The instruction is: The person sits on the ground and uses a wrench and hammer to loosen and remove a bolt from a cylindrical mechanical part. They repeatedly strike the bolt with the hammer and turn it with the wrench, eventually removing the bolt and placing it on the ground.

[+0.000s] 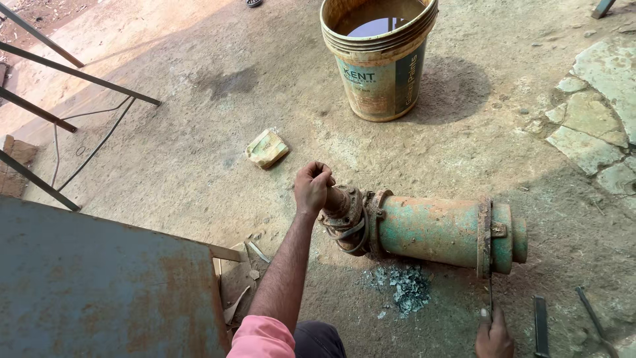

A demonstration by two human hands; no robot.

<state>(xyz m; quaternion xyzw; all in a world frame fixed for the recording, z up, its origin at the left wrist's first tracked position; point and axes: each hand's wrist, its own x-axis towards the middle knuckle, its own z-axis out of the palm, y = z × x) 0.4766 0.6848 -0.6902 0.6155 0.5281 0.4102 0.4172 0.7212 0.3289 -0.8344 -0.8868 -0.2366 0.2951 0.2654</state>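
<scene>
Bare left forearm rising from the bottom centre of the frame, pink sleeve pushed up near the elbow at the lower edge, dark trousers just beside it, both hands bare, no gloves, rings or watch visible

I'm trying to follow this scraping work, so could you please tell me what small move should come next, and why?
Probably draw the thin blade in the right hand along the rusty flange again. The left hand already steadies the pump body by its end, flakes lie beneath, and rust remains on the green paint.
</scene>
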